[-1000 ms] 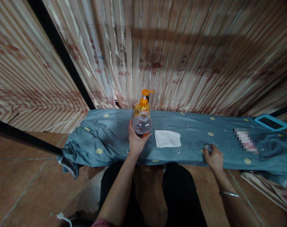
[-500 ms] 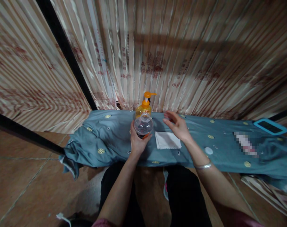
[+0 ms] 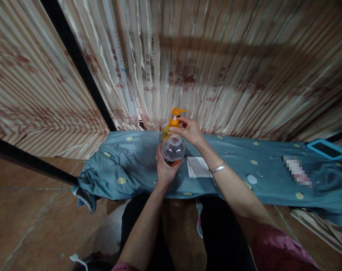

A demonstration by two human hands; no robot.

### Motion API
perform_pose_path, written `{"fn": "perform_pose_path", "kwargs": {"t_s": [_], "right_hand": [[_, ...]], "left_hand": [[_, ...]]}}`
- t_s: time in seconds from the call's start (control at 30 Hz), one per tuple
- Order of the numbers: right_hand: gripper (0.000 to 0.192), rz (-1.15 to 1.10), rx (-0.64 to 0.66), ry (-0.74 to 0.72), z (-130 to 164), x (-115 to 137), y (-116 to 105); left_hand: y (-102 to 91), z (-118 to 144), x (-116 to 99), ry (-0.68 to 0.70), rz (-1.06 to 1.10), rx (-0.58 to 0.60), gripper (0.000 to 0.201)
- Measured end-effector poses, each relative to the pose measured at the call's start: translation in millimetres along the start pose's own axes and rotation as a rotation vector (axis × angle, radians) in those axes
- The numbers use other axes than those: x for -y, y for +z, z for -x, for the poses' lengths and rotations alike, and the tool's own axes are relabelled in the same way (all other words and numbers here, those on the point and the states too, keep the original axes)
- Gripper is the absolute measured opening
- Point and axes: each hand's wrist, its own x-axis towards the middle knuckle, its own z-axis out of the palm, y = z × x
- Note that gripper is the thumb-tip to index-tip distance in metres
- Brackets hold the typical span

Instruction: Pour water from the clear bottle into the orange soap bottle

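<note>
left hand (image 3: 165,171) wrapped round the clear bottle (image 3: 172,149), upright | right hand (image 3: 189,130) fingers loosely curled at orange pump bottle (image 3: 172,124), just behind the clear one | right hand's nearer

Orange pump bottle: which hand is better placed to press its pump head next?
Probably the right hand: its fingertips are already by the orange pump bottle, just below the pump head. The left hand is busy gripping the clear plastic bottle, uncapped, in front of it.

Orange pump bottle (image 3: 173,124), teal cloth (image 3: 233,169) with gold dots, white napkin (image 3: 197,167)
</note>
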Motion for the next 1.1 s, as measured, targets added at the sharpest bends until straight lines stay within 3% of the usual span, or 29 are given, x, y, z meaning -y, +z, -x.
{"fn": "perform_pose_path", "kwargs": {"t_s": [0.27,0.47,0.7,0.87,1.0,1.1], "right_hand": [[0.030,0.024,-0.098,0.024,4.1,-6.2,0.2],[0.029,0.084,-0.275,0.049,19.3,2.0,-27.0],[0.041,0.161,-0.377,0.055,40.0,7.1,-61.0],[0.037,0.194,-0.424,0.066,53.0,9.5,-89.0],[0.037,0.201,-0.431,0.077,63.4,12.0,-104.0],[0.037,0.195,-0.402,0.081,73.1,16.5,-110.9]], "left_hand": [[-1.0,0.2,-0.2,-0.006,0.004,0.011,0.106],[0.3,-1.0,1.7,0.026,0.006,0.001,0.109],[0.9,2.2,3.1,0.080,0.006,-0.006,0.115],[-12.8,4.8,-3.4,0.204,-0.130,-0.061,0.117],[-28.5,11.7,-22.3,0.423,-0.252,-0.114,0.112],[-26.1,27.9,-36.4,0.583,-0.259,-0.036,0.098]]}}
